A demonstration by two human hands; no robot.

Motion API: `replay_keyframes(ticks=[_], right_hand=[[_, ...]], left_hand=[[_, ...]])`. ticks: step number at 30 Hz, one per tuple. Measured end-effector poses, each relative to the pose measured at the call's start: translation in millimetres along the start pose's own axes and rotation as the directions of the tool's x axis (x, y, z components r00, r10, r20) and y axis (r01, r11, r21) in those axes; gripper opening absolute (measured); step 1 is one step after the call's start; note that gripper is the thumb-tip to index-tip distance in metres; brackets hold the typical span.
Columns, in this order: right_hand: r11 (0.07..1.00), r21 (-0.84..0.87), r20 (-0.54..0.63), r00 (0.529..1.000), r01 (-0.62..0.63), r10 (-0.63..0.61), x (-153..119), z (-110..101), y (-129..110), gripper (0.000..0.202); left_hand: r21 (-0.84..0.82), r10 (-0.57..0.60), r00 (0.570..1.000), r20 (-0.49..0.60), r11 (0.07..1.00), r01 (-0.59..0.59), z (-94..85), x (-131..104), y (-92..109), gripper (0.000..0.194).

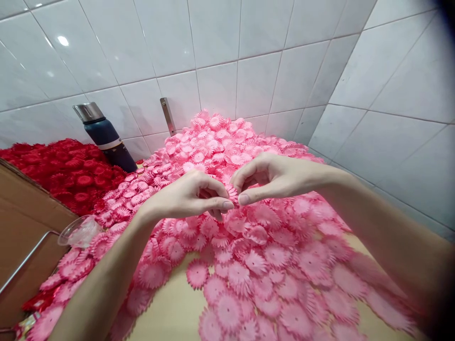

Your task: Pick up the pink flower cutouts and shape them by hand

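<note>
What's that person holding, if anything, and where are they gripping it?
A small pink flower piece, held by its fringed edges: fingertips of the left hand at one side, those of the right hand at the other.

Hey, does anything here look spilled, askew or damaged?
Nothing looks plainly damaged. The dark blue bottle leans in the picture, but the metal strip against the wall slants likewise, so that may be lens distortion. Loose pink flower discs sprawl across the table, looking almost spilled.

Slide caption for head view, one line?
Left hand and right hand hold a pink frilled disc over a pink heap; dark bottle at left.
</note>
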State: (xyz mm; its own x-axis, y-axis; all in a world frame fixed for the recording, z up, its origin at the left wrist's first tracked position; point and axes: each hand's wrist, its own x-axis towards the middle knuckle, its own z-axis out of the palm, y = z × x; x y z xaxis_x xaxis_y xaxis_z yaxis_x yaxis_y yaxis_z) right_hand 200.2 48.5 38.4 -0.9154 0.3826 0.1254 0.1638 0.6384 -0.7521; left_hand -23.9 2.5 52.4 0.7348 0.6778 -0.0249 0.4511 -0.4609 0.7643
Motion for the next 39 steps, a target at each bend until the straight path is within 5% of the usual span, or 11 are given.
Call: replay_keyframes(ticks=[14,23,31,36,39], right_hand=[[0.993,0.058,-0.042,0.994,-0.099,0.102,2,0,-2,0.031],[0.986,-0.067,-0.162,0.977,-0.154,0.142,7,7,-8,0.024],[0.978,0.153,-0.193,0.967,-0.141,0.169,-1,-6,12,0.019],[0.968,0.164,-0.31,0.922,-0.189,0.233,-7,-16,23,0.014],[0.958,0.171,-0.489,0.824,-0.23,0.285,-15,-25,26,0.012]], left_hand=[[-0.111,-0.049,0.999,-0.005,0.993,0.048,-1.4,0,-5,0.021],[0.039,-0.065,0.996,-0.068,0.997,0.068,0.1,0,-2,0.026],[0.05,-0.108,0.979,-0.175,0.992,0.118,-0.2,-1,-2,0.023],[0.057,-0.144,0.977,-0.155,0.986,0.154,-2.2,-1,-3,0.019],[0.031,-0.159,0.978,-0.135,0.986,0.165,-4.7,-2,-3,0.019]])
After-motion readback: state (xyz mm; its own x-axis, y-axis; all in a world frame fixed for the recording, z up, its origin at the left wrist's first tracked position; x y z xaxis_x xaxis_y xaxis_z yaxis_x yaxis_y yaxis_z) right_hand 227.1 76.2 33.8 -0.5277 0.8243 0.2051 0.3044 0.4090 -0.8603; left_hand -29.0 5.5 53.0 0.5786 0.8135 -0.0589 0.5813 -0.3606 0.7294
